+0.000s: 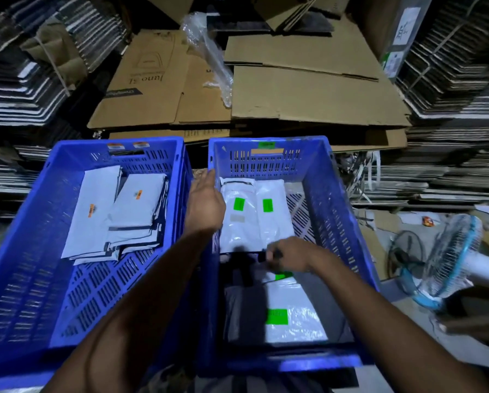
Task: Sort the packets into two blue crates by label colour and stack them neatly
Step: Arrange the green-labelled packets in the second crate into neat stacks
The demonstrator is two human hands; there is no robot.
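Observation:
Two blue crates stand side by side. The left crate [33, 222] holds stacked white packets with orange labels [118, 219]. In the right crate [339, 217] lie white packets with green labels: two side by side at the far end [254, 219] and another near me [291, 316]. My left hand [205, 204] hovers with straight fingers over the wall between the crates. My right hand [287, 255] is down inside the right crate, fingers curled on the near edge of the far packets; the grip itself is blurred and dark.
Flattened cardboard boxes [308, 92] lie piled behind the crates, with a clear plastic wrap [212, 55] on them. Stacks of folded cartons [22, 80] rise on both sides. A white and blue table fan [450, 256] lies on the floor at the right.

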